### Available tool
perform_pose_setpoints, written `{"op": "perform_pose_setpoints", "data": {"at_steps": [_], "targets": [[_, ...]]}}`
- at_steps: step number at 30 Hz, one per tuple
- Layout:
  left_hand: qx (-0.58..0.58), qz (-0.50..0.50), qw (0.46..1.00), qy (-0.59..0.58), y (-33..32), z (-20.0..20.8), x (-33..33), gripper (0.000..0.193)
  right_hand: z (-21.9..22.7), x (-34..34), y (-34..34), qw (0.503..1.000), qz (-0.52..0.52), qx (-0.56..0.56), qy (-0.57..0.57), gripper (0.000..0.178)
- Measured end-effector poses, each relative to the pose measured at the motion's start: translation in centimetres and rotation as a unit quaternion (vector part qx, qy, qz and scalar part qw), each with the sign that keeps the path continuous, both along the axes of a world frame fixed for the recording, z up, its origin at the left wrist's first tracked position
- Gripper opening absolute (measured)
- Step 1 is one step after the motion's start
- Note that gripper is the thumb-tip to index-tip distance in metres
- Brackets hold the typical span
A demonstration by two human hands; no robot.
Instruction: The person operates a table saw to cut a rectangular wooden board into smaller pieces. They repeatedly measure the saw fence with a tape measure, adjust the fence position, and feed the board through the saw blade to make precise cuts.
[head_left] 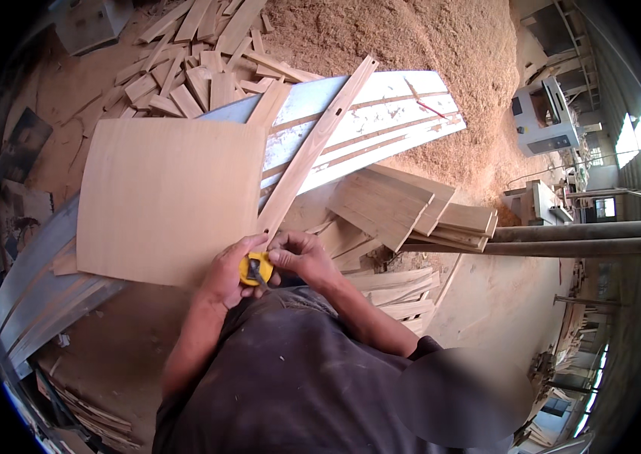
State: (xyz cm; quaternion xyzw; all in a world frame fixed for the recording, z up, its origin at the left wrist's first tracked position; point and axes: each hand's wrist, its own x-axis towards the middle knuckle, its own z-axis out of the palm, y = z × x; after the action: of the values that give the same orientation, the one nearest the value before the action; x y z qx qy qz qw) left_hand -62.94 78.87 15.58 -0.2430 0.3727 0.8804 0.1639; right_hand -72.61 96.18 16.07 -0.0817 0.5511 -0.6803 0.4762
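A yellow and black tape measure (254, 268) sits in my left hand (226, 266), whose fingers wrap round its case close to my body. My right hand (297, 254) is closed at the tape measure's right side, thumb and fingers pinched by its edge; whether they grip the tape end is too small to tell. Just beyond both hands lies the near end of a long wooden strip (319, 140) with dark slots cut in it. Left of the strip is a wide, flat wooden panel (173, 193), its near right corner close to my left hand.
Panel and strip rest across a white, grooved work surface (381, 113). Offcuts (191, 79) are heaped beyond it, beside a large sawdust pile (411, 38). Stacked boards (392, 204) stand to the right, near metal pipes (585, 238). A white machine (544, 117) stands at the far right.
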Motion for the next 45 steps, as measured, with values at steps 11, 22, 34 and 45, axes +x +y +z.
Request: {"op": "perform_pose_setpoints", "data": {"at_steps": [11, 22, 34, 45], "targets": [[-0.408, 0.096, 0.908, 0.017, 3.8, -4.0, -13.8, 0.041, -6.6, -15.1, -2.2, 0.997, -0.021, 0.071, 0.010, 0.022], [-0.615, -0.088, 0.756, -0.207, 4.4, -4.3, -16.9, 0.024, -10.3, -52.1, 4.0, 0.957, -0.231, 0.172, 0.020, 0.032], [-0.670, -0.027, 0.715, -0.201, 7.6, -5.2, -22.0, 0.021, -10.1, -62.8, 2.8, 0.934, -0.189, 0.281, 0.113, 0.018], [-0.640, -0.011, 0.740, -0.205, 8.2, -4.0, -22.8, 0.024, -9.6, -64.0, 1.3, 0.900, -0.127, 0.367, 0.197, 0.017]]}}
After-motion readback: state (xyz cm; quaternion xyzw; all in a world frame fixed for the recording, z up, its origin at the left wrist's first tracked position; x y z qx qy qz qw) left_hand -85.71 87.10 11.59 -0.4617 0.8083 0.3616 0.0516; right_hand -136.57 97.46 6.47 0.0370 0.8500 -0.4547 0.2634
